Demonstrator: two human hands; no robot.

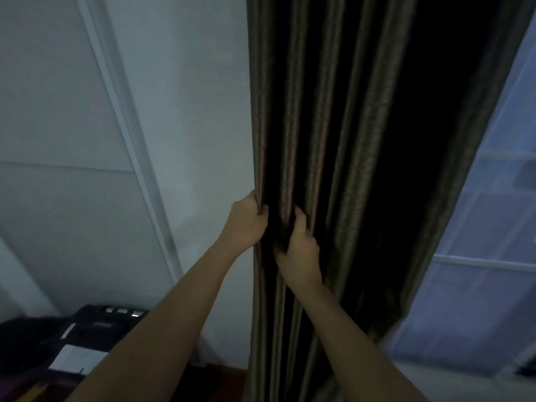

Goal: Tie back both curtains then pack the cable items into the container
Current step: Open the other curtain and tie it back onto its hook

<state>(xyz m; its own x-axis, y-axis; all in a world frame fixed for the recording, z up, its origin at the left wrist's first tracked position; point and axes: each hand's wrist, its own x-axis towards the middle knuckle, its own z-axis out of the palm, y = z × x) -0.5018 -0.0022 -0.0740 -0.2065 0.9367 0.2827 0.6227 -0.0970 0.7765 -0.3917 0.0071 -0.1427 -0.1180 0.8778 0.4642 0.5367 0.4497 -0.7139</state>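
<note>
Readable text: nothing legible is showing.
White label [77,359] on dark device [95,329]: its lettering is showing too blurred to read.

Dark brown pleated curtain [333,140] hangs vertically beside the white wall, its folds bunched together at mid-height.

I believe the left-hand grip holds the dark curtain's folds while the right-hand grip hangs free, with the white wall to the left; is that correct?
Not quite: in the head view the right-hand grip does not hang free; it too holds folds of the dark curtain, beside the left-hand grip. The white wall is indeed to the left.
</note>
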